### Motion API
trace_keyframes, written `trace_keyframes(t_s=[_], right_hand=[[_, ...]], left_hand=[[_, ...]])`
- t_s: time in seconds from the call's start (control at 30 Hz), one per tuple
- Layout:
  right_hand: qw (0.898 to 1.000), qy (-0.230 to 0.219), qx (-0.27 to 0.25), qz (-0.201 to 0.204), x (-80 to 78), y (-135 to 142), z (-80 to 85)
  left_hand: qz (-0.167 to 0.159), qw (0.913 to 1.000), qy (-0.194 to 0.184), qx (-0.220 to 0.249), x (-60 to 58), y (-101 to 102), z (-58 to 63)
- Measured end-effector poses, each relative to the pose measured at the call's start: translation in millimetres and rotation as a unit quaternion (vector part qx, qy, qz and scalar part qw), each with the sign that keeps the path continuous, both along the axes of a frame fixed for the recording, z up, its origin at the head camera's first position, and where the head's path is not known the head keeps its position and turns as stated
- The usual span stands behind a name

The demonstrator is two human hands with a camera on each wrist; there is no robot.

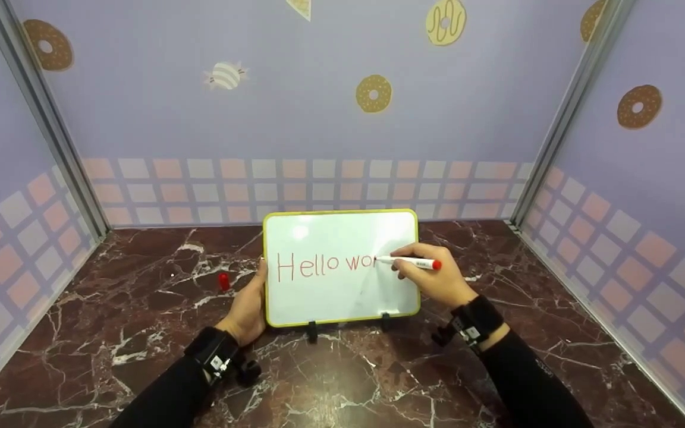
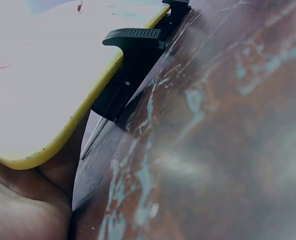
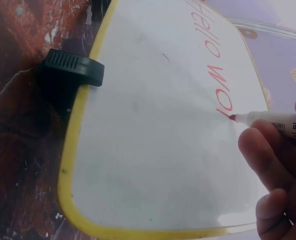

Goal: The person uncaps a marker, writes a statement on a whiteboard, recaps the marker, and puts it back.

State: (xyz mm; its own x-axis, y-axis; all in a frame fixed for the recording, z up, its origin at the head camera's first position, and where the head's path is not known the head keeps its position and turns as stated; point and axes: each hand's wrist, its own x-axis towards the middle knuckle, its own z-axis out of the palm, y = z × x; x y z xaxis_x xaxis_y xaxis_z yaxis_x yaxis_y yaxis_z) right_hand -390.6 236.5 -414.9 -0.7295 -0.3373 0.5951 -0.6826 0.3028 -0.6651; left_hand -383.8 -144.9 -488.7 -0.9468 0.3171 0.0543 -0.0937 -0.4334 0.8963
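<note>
A small whiteboard (image 1: 324, 300) with a yellow frame leans upright on a black stand (image 1: 312, 331). Red writing, "Hello wo" plus the start of another letter, runs across it. My right hand (image 1: 437, 278) pinches a white marker (image 1: 409, 261) with a red end, its red tip (image 3: 232, 117) right at the last stroke. At the board's left edge, my left hand (image 1: 246, 312) holds the frame, the fingers passing behind it and hidden. In the left wrist view, part of that hand (image 2: 28, 210) shows below the yellow corner.
A red marker cap (image 1: 224, 282) stands on the dark marbled tabletop (image 1: 158, 333), left of the board. Purple walls (image 1: 295, 119) with doughnut and sweet pictures enclose the table at the back and sides. Each wrist wears a black strap with a camera.
</note>
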Motion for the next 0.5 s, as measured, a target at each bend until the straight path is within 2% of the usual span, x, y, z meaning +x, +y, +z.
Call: trace_keyframes(t_s=[0.5], right_hand=[[0.999, -0.005, -0.008, -0.035, 0.1, 0.9, 4.0]], left_hand=[[-0.004, 1.0, 0.002, -0.008, 1.5, -1.3, 0.8]])
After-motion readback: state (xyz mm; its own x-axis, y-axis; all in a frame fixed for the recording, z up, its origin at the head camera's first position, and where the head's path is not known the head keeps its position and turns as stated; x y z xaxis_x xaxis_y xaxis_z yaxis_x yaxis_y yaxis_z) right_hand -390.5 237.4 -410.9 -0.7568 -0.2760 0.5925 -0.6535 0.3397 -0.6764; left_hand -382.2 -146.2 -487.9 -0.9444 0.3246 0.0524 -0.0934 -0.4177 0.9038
